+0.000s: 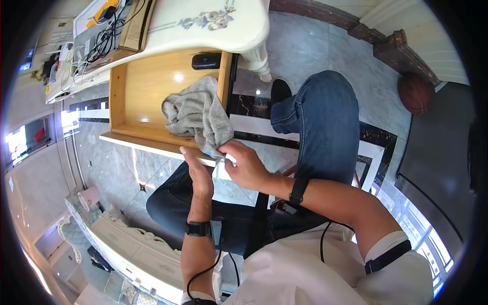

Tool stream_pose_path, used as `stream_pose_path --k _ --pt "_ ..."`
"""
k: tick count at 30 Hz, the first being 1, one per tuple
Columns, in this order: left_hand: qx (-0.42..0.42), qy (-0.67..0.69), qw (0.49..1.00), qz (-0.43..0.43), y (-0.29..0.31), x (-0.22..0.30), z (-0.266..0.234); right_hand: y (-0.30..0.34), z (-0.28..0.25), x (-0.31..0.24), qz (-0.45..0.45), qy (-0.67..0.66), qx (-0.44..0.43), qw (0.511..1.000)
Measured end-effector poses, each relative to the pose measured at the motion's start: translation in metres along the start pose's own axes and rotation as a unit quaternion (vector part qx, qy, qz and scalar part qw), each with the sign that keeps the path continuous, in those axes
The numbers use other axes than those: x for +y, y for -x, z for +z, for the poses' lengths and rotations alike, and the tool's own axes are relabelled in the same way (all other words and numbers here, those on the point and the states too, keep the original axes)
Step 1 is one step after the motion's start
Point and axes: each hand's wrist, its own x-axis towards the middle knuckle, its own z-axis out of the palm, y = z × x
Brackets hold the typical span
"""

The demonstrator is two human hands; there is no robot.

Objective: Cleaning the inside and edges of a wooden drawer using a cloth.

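Note:
A crumpled grey cloth (201, 113) lies partly inside an open wooden drawer (140, 94) and drapes over its right front corner. My right hand (246, 165) is closed on the cloth's lower end by that corner, thumb and fingers pinching it. My left hand (200, 178) rests against the white drawer front (157, 147), a digit stretched up to its top edge; its other fingers show only in part. A small blue patch shows at the cloth's lower edge, between the hands.
A black oval case (206, 61) lies at the drawer's back right. The drawer belongs to a white table (223, 30) bearing a cardboard box (133, 28) and tangled cables. My bent knee (330, 101) is right of the drawer. A basketball (414, 94) sits far right; a pale sofa (137, 249) stands lower left.

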Motion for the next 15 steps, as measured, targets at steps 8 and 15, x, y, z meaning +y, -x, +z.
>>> stream_pose_path --k 8,15 --pt "-0.013 -0.008 1.0 0.015 0.01 0.013 0.012 0.001 -0.003 0.009 0.053 0.011 -0.024 0.998" --pt "-0.03 0.003 1.0 0.002 0.014 0.012 0.007 0.001 -0.003 -0.008 0.025 -0.017 -0.037 0.999"
